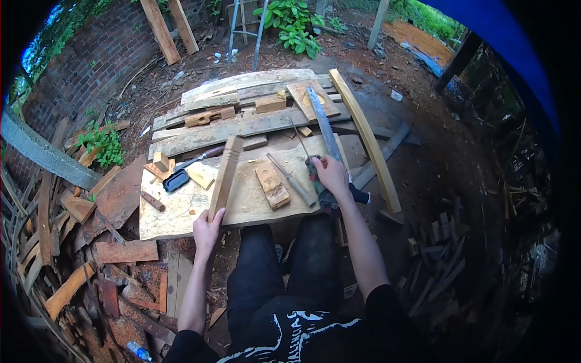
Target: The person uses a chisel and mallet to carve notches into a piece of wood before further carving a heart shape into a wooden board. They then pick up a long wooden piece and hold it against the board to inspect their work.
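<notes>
My left hand (209,227) is closed around the lower end of a long wooden block (227,175), which stands tilted up over the near edge of the workbench board (172,221). Dark lines cross the block near its top. My right hand (331,175) is closed at the bench's right side, fingers on the dark patterned grip of a thin metal rod tool (300,137). Beside that hand lies a handsaw (324,124), blade pointing away. Between my hands are a chisel (298,187) with a wooden handle and a notched wood block (272,184).
A black tray-like object (177,180), a dark-handled tool (209,152) and a short wooden handle (152,201) lie on the left of the bench. Planks (254,124) with wood blocks stretch behind. A long beam (366,139) leans at right. Scrap wood (127,251) covers the ground at left.
</notes>
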The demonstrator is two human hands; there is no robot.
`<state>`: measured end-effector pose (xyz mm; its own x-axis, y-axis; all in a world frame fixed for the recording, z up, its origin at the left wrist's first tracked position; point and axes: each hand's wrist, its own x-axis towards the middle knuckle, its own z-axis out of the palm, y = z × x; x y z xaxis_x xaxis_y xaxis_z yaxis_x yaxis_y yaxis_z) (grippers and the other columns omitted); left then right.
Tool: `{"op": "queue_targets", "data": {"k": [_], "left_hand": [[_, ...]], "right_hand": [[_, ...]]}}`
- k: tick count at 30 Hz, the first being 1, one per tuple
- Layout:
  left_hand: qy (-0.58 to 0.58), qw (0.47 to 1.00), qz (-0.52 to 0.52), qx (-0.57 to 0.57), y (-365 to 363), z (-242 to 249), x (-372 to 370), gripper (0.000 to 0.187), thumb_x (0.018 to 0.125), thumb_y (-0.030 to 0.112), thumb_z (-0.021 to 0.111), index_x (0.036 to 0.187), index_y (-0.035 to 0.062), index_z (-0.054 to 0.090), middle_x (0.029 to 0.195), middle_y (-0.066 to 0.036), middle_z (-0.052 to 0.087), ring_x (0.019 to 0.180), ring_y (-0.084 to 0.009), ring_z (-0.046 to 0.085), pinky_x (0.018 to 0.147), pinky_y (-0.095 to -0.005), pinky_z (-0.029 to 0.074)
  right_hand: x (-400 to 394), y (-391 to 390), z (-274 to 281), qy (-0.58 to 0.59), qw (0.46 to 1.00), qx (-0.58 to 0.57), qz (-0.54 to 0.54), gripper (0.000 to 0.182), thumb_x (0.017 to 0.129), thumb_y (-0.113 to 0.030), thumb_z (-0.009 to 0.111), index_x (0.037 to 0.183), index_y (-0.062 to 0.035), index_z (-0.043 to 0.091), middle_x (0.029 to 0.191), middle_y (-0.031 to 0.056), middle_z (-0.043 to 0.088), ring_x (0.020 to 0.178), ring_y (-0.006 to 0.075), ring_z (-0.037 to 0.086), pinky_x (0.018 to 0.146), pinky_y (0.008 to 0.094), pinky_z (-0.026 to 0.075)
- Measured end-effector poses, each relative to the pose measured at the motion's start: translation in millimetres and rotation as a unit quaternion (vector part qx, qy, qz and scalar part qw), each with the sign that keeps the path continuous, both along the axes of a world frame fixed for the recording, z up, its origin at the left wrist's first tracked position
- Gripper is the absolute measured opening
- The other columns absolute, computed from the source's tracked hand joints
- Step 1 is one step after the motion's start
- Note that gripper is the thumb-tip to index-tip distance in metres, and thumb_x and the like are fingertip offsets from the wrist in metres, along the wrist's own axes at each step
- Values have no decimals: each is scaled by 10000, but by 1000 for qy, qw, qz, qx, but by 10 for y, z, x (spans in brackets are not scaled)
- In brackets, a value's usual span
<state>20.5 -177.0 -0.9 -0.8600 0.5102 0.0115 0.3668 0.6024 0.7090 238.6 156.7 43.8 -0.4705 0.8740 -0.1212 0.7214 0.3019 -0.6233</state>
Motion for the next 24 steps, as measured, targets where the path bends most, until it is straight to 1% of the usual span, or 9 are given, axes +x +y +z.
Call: {"op": "queue_targets", "data": {"k": [2,3,6,7,10,13,17,19,24], "left_hand": [[-18,1000,19,17,-100,69,12,577,919,488,728,770,-63,647,632,-237,623,576,-349,624,590,-452,476],[-24,999,29,23,-158,81,-6,570,930,477,717,774,-67,649,631,-241,621,571,-346,620,588,-453,476],[-28,998,45,25,-361,75,-61,546,955,439,699,787,-79,654,622,-244,615,553,-331,612,576,-447,474],[-29,998,58,25,-421,100,-70,540,954,435,701,798,-80,660,622,-242,618,551,-331,614,577,-447,476],[-40,996,75,35,-578,74,-95,491,954,391,714,840,-86,682,614,-218,625,537,-270,608,569,-425,476],[-82,993,74,51,-719,162,-80,402,948,306,737,886,-88,695,595,-153,609,551,-129,541,544,-358,451],[-97,992,49,68,-909,145,-70,374,945,286,744,884,-79,688,598,-123,584,566,-117,502,544,-348,438],[-105,991,42,65,-1004,132,-63,341,938,260,752,884,-70,683,606,-99,560,586,-106,470,546,-343,428],[-105,991,38,67,-1169,122,-69,324,929,250,760,884,-61,683,610,-101,562,585,-114,477,547,-347,431]], "right_hand": [[-127,230,-332,18,964,254,-76,441,948,-465,638,1122,-62,682,1155,166,680,1131,354,622,973,509,459],[-143,334,-334,-14,972,214,-95,536,897,-463,695,1245,-63,612,1311,176,583,1283,376,508,1045,541,393],[-153,425,-422,-121,944,279,-132,672,850,-474,744,1320,-37,544,1363,191,540,1313,383,476,1056,539,379],[-138,458,-432,-127,954,240,-123,825,811,-463,788,1419,-20,450,1455,221,452,1366,393,419,1072,557,360],[-77,503,-587,-111,948,279,-102,861,797,-381,803,1474,-24,406,1527,234,382,1413,398,372,1114,584,328],[-59,557,-670,-72,952,278,-105,878,787,-253,787,1512,-32,344,1583,247,305,1464,415,306,1164,620,271],[-101,565,-655,-57,944,307,-109,879,774,-174,756,1520,-39,310,1602,246,277,1491,419,268,1190,631,235],[-102,588,-611,-58,936,303,-168,874,772,-138,743,1520,-52,300,1604,241,274,1495,425,264,1192,633,232],[67,963,-683,-18,927,333,-171,819,785,-115,726,1500,-70,330,1585,223,317,1475,429,301,1186,623,245]]}}
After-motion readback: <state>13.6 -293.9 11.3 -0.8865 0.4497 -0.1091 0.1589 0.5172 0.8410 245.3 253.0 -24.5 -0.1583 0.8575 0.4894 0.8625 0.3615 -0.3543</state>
